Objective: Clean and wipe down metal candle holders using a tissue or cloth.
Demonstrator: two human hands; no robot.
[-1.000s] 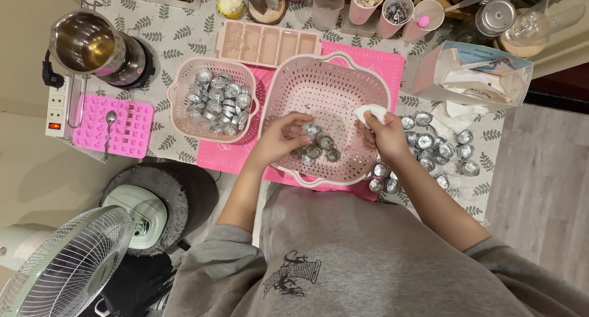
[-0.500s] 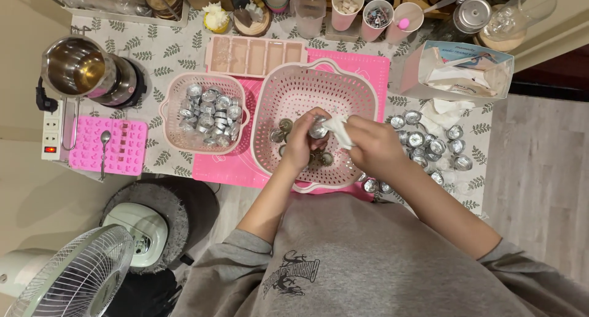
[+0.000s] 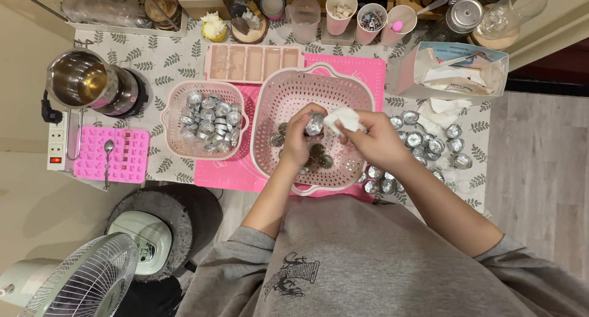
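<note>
A: Status of the hands?

B: The left hand (image 3: 299,139) grips one small metal cup (image 3: 315,124) above the large pink basket (image 3: 279,102). The right hand (image 3: 375,142) pinches a white tissue (image 3: 343,118) against that cup's rim, so both hands are closed on their items and nearly touching.

A: Progress?

B: Judged roughly midway. The small pink basket (image 3: 175,105) on the left is heaped with cups. A few cups (image 3: 318,154) lie in the large basket under the hands. A loose group of cups (image 3: 429,144) sits on the counter (image 3: 165,62) to the right (which of the groups is wiped cannot be told from this view).
</note>
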